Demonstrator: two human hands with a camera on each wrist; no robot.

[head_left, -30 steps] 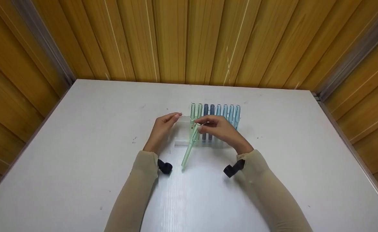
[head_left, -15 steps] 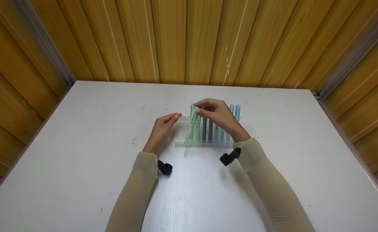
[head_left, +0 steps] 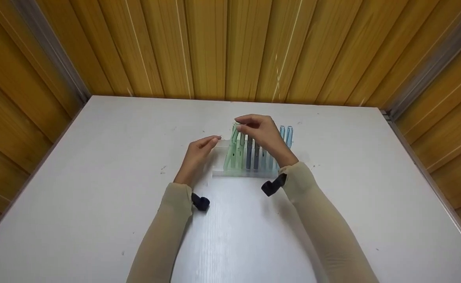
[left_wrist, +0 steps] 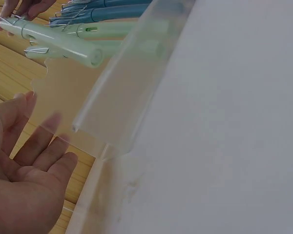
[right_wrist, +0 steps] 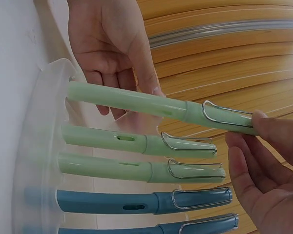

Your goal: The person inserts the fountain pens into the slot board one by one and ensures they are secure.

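A pale green fountain pen (right_wrist: 136, 103) with a wire clip leans across the clear pen stand (head_left: 244, 173). My right hand (head_left: 265, 131) pinches it by the cap end between thumb and fingers. In the right wrist view its lower end meets the stand's frosted lip (right_wrist: 36, 146). My left hand (head_left: 197, 157) holds the stand's left edge, with some fingertips (left_wrist: 49, 124) showing through the clear plate in the left wrist view. Beside the held pen stand two more pale green pens (right_wrist: 107, 168), then dark blue pens (right_wrist: 102, 201).
Light blue pens (head_left: 289, 135) fill the stand's right side, partly hidden behind my right hand. The stand rests on a white table (head_left: 96, 177). Yellow wood-look panels (head_left: 206, 47) rise behind and at both sides.
My right hand has moved up and away from me with the green pen. The pen has gone from hanging in front of the stand to leaning in it. My left hand has stayed put.
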